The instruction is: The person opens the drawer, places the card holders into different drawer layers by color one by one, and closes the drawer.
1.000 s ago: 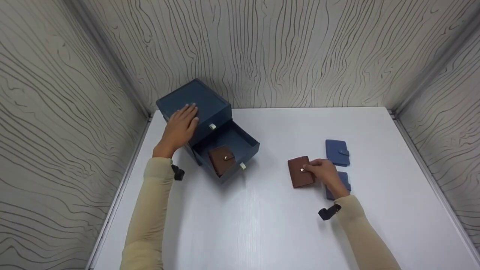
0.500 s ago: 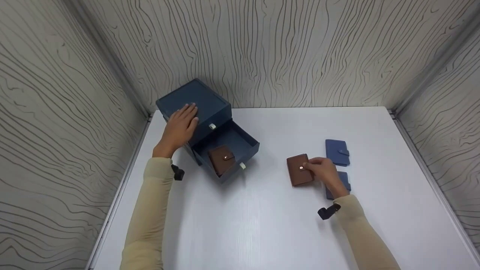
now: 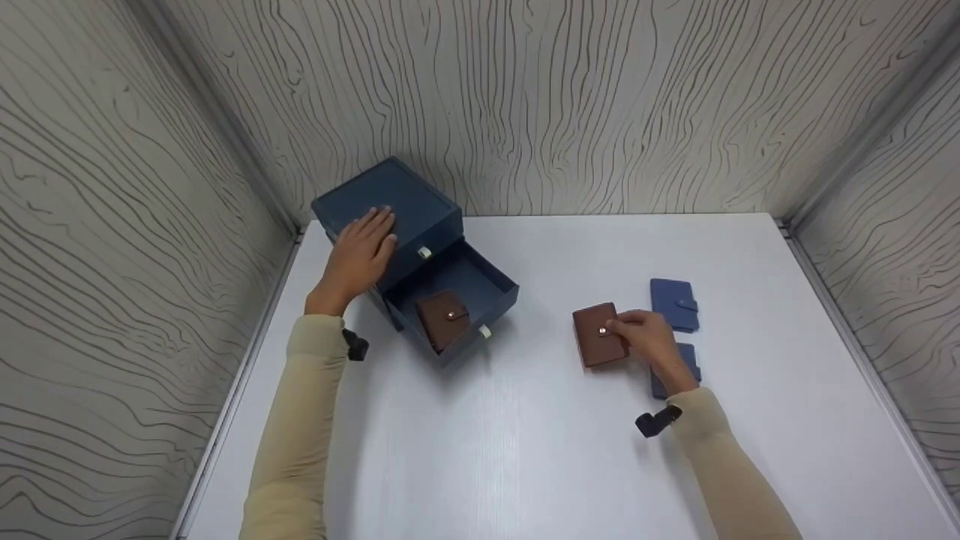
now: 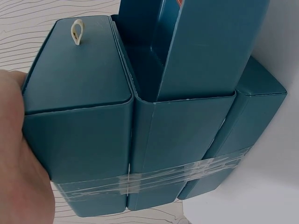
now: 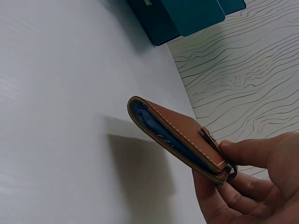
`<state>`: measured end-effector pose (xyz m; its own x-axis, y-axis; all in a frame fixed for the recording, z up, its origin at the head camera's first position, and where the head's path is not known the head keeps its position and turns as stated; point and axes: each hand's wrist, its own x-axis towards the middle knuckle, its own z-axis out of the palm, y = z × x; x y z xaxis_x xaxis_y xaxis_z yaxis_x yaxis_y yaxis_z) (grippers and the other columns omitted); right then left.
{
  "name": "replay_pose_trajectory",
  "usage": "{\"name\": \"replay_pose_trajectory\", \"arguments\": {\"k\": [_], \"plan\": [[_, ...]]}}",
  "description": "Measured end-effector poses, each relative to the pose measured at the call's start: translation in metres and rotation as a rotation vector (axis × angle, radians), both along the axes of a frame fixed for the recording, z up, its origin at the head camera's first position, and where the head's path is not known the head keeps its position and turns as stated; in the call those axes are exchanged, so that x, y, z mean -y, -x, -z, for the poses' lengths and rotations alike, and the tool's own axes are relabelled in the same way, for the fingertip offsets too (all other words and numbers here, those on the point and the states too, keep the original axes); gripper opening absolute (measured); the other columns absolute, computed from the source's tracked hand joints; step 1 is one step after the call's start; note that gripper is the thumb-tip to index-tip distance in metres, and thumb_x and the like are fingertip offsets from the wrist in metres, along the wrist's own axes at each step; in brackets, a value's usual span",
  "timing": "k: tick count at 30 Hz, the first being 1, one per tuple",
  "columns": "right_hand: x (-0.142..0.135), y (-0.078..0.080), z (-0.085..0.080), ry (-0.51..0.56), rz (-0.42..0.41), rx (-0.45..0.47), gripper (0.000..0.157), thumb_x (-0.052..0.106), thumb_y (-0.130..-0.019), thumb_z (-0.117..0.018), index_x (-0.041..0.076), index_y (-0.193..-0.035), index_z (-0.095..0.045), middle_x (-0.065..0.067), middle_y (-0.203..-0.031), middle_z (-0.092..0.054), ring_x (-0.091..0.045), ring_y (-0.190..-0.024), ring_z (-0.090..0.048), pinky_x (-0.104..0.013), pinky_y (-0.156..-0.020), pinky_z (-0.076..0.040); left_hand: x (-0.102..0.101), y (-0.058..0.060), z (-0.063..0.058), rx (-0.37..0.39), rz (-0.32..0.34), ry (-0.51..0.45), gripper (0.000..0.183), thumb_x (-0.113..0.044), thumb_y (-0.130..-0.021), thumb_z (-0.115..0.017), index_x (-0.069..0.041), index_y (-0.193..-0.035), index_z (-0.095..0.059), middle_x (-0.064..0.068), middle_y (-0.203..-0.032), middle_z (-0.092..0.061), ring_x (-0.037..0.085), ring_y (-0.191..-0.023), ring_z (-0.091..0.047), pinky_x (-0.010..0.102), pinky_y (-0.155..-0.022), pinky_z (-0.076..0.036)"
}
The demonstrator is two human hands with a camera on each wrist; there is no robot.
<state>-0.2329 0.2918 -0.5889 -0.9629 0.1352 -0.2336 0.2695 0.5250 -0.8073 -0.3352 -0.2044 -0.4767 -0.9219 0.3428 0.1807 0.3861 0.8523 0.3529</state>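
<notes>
- The brown wallet (image 3: 595, 343) is in the air above the desk (image 3: 465, 450), its shadow separate beneath it, well apart from the pulled-out drawer (image 3: 489, 279).
- The right grip (image 3: 651, 345) is drawn in to a pinch on the wallet's fastened edge: thumb on the clasp strap (image 5: 212, 143), fingers underneath.
- The left grip (image 3: 358, 251) lies flat on the drawer box (image 3: 409, 193), fingers extended, with nothing held.
- The wallet looks light, probably easy for one hand to carry.
- Its stitched covers seem firm but slightly flexible, so a hard squeeze would likely bow them rather than break anything.
- The smooth surface may slide a little under a loose thumb; the strap and snap (image 3: 602, 331) should add some purchase.
- Pinching across the thickness at the clasp edge seems sound, since it also presses the covers together over the blue interior; the far end, though, is unsupported and could dip.
- The box is probably light as well, so a palm on top is a sensible place to steady it.
</notes>
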Motion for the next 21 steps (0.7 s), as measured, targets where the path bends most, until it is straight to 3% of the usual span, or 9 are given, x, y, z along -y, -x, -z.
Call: {"name": "replay_pose_trajectory", "arguments": {"k": [8,17,21], "plan": [[0.003,0.000,-0.006,0.015,0.010,-0.002,0.052,0.033,-0.104,-0.070,-0.006,-0.138,-0.067,-0.027,-0.134,-0.070,-0.029,-0.112,-0.070,-0.023,-0.082,-0.053,0.001,0.000,0.001,-0.007,0.005,-0.003,0.057,-0.036,-0.118,-0.034,-0.007,-0.167,-0.035,0.011,-0.175,-0.032,0.032,-0.166,-0.023,0.055,-0.136,-0.015],[0.006,0.002,-0.015,0.048,0.021,-0.060,0.046,0.033,-0.103,-0.072,-0.003,-0.132,-0.072,-0.021,-0.124,-0.076,-0.010,-0.094,-0.067,-0.019,-0.078,-0.053,0.001,0.000,-0.002,0.018,0.007,0.039,0.058,-0.039,-0.118,-0.031,-0.009,-0.168,-0.032,0.009,-0.177,-0.028,0.031,-0.166,-0.021,0.053,-0.137,-0.014],[0.008,0.003,-0.022,0.036,0.009,-0.070,0.047,0.035,-0.104,-0.070,-0.003,-0.134,-0.071,-0.021,-0.125,-0.076,-0.013,-0.097,-0.068,-0.020,-0.080,-0.053,0.001,0.000,-0.002,0.021,0.010,0.047,0.058,-0.038,-0.119,-0.030,-0.009,-0.168,-0.031,0.010,-0.177,-0.027,0.031,-0.167,-0.020,0.053,-0.137,-0.013]]}}
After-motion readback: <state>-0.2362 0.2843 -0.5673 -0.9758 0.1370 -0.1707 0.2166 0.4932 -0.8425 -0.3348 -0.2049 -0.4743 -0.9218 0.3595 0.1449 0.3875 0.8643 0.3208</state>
